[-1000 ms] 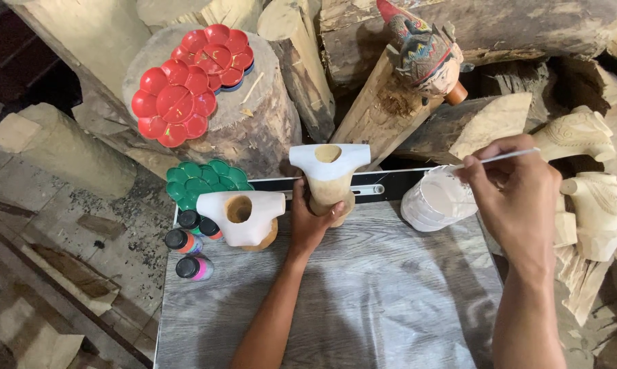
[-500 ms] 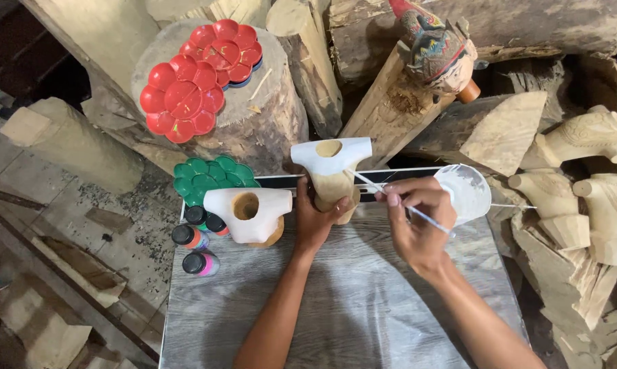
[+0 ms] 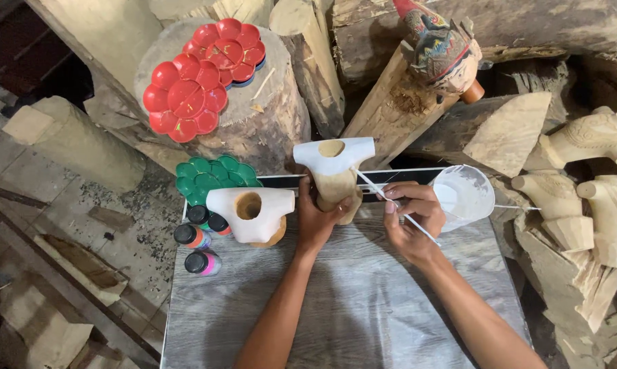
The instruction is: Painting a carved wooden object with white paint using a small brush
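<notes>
1. While the left hand (image 3: 320, 217) wraps its fingers round the bare lower part of a wooden carving (image 3: 335, 172), that piece stands at the upper middle of the frame, at the far edge of the grey bench (image 3: 363, 301)
2. Its long axis runs up and down the frame: the wide, white-painted top with a round hollow points to the upper edge, and the narrow unpainted end points down toward the wrist
3. Just right of it, the right hand (image 3: 411, 220) has its fingers pinched narrow on a thin white brush (image 3: 397, 206); the brush slants from lower right to upper left, its tip meeting the carving's right side
4. A clear cup of white paint (image 3: 464, 195) sits just right of that hand
5. A second carving (image 3: 251, 214) of the same shape, white on top, stands left of centre, near the left hand but apart from it
6. Small paint bottles (image 3: 200, 239) cluster at its left, with a green palette (image 3: 211, 178) above them
7. Red palettes (image 3: 202, 78) lie on a log stump (image 3: 274, 119) at upper left
</notes>
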